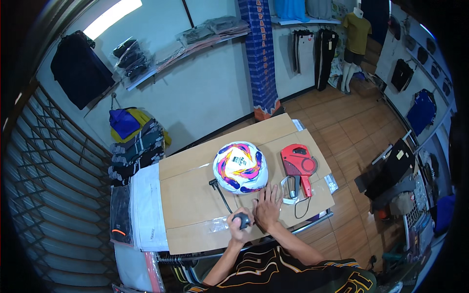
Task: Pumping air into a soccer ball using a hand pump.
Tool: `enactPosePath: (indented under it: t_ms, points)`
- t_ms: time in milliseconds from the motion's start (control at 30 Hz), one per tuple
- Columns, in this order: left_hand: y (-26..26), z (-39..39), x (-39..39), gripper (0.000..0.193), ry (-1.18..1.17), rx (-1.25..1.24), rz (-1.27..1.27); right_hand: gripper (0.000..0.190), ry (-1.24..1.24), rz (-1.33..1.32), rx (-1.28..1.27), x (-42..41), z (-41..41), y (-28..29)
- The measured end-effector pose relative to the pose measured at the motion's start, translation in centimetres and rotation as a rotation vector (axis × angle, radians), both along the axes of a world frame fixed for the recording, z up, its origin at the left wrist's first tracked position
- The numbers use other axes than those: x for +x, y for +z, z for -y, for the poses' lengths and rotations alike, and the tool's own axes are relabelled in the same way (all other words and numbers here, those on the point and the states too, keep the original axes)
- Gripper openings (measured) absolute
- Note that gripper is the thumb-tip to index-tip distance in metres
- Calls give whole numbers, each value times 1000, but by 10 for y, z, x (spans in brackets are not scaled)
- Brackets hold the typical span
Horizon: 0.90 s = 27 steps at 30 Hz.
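A white ball (240, 167) with pink, orange, yellow and purple swirls rests on flattened cardboard (190, 205) in front of me. My left hand (237, 234) grips what looks like a small hand pump (242, 220), its dark rounded end facing up. From it a thin black hose (222, 197) runs to an angled head that lies just left of the ball, apparently not attached. My right hand (268, 212) lies palm down close beside the left one. Its fingers are extended, their tips near the ball's lower right edge; I cannot tell whether they touch it.
A red price labeller (299, 163) lies right of the ball, with a white label strip (289, 200) and a dark cord loop. Folded striped socks (137, 146) and packaged clothing (148, 208) sit at the left. Below the cardboard's front edge runs a metal rail (311, 224) with hangers.
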State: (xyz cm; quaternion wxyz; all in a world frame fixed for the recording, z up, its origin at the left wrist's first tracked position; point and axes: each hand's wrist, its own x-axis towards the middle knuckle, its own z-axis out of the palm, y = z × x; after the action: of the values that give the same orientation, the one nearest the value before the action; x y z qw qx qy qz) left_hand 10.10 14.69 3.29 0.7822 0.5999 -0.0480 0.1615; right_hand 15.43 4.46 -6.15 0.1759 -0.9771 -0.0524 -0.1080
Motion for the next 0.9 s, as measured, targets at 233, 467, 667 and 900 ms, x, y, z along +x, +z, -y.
enactPosePath:
  t_ms: [233, 467, 667, 900]
  points:
    - [5, 3, -3, 68, 45, -15, 93, 63, 12, 35, 36, -1, 1, 5]
    - [-37, 8, 5, 69, -19, 31, -29, 60, -20, 16, -23, 4, 0, -6]
    - [51, 3, -12, 61, 49, -47, -35, 61, -3, 31, 16, -1, 4, 1]
    - [-18, 6, -11, 78, -66, 145, 52, 63, -8, 134, 42, 3, 1, -1]
